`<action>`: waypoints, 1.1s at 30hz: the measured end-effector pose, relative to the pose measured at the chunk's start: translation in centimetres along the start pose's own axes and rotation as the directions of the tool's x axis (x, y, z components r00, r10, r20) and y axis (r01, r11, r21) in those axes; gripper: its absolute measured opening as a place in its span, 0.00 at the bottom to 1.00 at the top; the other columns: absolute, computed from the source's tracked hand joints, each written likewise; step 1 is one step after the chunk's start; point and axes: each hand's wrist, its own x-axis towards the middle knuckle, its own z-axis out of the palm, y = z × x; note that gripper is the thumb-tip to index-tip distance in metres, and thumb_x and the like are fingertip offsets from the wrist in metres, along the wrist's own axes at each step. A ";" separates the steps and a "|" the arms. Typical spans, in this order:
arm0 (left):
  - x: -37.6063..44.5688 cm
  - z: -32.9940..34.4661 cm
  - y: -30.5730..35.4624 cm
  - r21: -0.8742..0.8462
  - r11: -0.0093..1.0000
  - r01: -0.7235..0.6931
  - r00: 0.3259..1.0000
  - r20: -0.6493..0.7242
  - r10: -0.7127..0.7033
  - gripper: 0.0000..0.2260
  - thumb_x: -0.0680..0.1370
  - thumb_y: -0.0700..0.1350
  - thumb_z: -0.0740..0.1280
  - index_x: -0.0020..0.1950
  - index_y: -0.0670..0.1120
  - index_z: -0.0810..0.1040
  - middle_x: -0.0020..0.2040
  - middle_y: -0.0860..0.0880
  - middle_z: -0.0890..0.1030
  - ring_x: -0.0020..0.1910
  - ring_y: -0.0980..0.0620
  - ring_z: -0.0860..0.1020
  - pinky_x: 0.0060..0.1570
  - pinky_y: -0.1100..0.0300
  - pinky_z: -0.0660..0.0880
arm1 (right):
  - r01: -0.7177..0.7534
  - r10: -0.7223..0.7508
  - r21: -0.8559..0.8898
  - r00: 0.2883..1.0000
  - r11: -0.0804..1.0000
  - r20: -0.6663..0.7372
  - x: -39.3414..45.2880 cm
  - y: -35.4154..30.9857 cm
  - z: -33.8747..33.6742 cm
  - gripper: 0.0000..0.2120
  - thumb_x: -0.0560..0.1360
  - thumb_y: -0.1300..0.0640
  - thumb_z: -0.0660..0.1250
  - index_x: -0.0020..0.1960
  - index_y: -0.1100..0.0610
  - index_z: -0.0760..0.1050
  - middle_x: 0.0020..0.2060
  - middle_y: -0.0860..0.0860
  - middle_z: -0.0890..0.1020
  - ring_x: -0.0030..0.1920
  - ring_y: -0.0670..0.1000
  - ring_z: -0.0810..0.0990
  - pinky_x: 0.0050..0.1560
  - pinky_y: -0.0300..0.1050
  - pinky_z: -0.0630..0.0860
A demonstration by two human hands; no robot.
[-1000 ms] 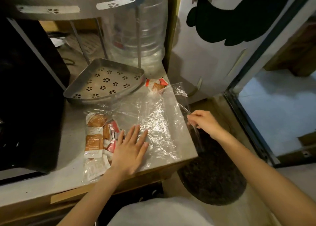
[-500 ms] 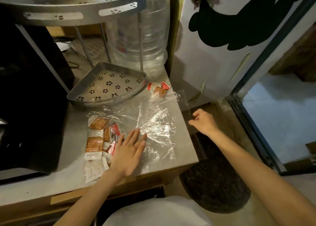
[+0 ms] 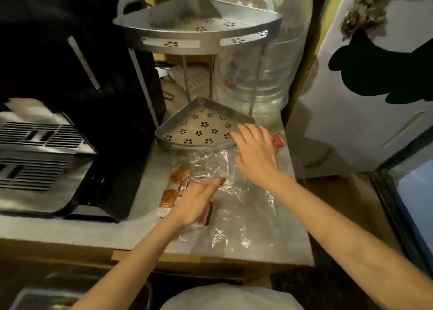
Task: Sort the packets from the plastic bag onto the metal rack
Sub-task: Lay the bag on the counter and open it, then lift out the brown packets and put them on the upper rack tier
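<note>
Packets (image 3: 179, 188) lie on the grey desk (image 3: 140, 185) w/ the clear plastic bag (image 3: 236, 206), just in front of the metal rack (image 3: 199, 127) (2 tiers, both bare). Left hand (image 3: 196, 204) flat over packets, fingers open; right hand (image 3: 255, 152) open, spread by the lower tier's rim. Black appliance (image 3: 77, 94) at left, water jug (image 3: 260, 75) behind.

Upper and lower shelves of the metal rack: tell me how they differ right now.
The upper shelf has two looped handles at its back; the lower shelf shows none. The upper shelf stands raised on thin legs; the lower shelf sits down at counter level, with the right hand over its front corner. Both are grey wedge-shaped trays with flower-shaped perforations, holding no packets.
</note>
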 end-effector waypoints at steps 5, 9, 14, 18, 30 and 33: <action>-1.3 -3.7 -0.8 -0.113 0.992 0.054 0.969 -0.236 -0.079 0.13 0.79 0.45 0.58 0.63 0.49 0.73 0.56 0.53 0.77 0.50 0.59 0.77 0.46 0.71 0.71 | 0.057 -0.150 0.267 0.926 0.962 0.346 3.4 -3.0 1.7 0.23 0.76 0.51 0.61 0.69 0.57 0.64 0.68 0.55 0.69 0.68 0.54 0.65 0.68 0.53 0.62; -3.5 -5.3 -3.8 -0.104 0.944 0.312 0.884 -0.333 -0.328 0.17 0.77 0.47 0.63 0.66 0.47 0.69 0.59 0.51 0.75 0.52 0.53 0.75 0.54 0.58 0.73 | 0.014 -0.192 0.378 0.878 0.926 0.439 4.4 -4.5 3.4 0.30 0.74 0.42 0.62 0.70 0.57 0.64 0.69 0.57 0.68 0.70 0.58 0.63 0.69 0.55 0.61; -6.0 -5.0 -6.3 0.060 0.817 0.573 0.784 -0.333 -0.525 0.26 0.76 0.53 0.63 0.70 0.43 0.63 0.67 0.43 0.70 0.62 0.46 0.71 0.58 0.57 0.68 | 0.010 -0.159 0.378 0.917 0.926 0.365 5.4 -5.6 4.1 0.34 0.72 0.41 0.64 0.71 0.59 0.61 0.69 0.58 0.66 0.70 0.57 0.62 0.69 0.55 0.61; -6.5 -4.2 -6.8 0.161 0.740 0.653 0.748 -0.296 -0.595 0.28 0.74 0.60 0.62 0.68 0.44 0.65 0.65 0.44 0.68 0.60 0.47 0.72 0.58 0.56 0.69 | 0.058 -0.138 0.274 0.949 0.960 0.285 6.1 -6.2 4.3 0.31 0.72 0.43 0.65 0.67 0.60 0.65 0.64 0.57 0.71 0.65 0.56 0.68 0.66 0.54 0.64; -5.7 -4.1 -5.8 -0.158 0.740 0.654 0.689 -0.279 -0.669 0.18 0.70 0.51 0.72 0.54 0.45 0.73 0.42 0.53 0.77 0.38 0.56 0.75 0.33 0.67 0.72 | 0.032 -0.171 0.274 0.849 0.961 0.500 6.6 -7.5 4.7 0.18 0.72 0.45 0.65 0.50 0.59 0.78 0.47 0.55 0.81 0.46 0.54 0.80 0.48 0.50 0.78; -6.0 -4.3 -6.1 -0.452 0.702 0.551 0.706 -0.196 -0.680 0.15 0.69 0.44 0.73 0.53 0.43 0.76 0.40 0.50 0.80 0.36 0.54 0.79 0.24 0.68 0.73 | -0.019 -0.180 0.362 0.843 0.932 0.507 6.5 -7.4 4.8 0.09 0.73 0.54 0.65 0.45 0.59 0.79 0.46 0.53 0.81 0.45 0.53 0.80 0.48 0.50 0.78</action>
